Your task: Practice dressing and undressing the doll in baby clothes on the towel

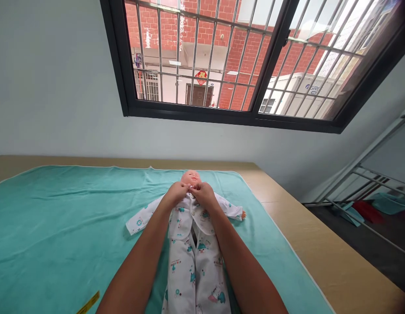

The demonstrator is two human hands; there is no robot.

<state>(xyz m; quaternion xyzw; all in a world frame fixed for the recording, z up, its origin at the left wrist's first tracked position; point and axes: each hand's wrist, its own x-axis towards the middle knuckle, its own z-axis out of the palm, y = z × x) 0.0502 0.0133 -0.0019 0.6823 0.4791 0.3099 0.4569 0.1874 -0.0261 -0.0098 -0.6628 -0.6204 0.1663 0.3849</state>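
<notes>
A baby doll [190,176] lies on its back, its head toward the wall. It wears a white baby jacket [179,224] with a small teal print, and matching trousers [183,270] below. Just under the doll's chin, my left hand [178,192] pinches one side of the jacket's collar. Opposite it, my right hand [204,194] pinches the other side, the fingertips of both hands almost meeting. The jacket front gapes lower down. Both sleeves stretch out sideways, with a doll's hand [243,214] showing at the right cuff. My fingers hide the neck closure.
A teal blanket [74,218] lies under the doll on a wooden table [307,235]. Behind stands a white wall with a barred window [202,65]. At the right, past the table edge, is a metal frame [362,174]. A yellow strip [88,302] lies at the lower left.
</notes>
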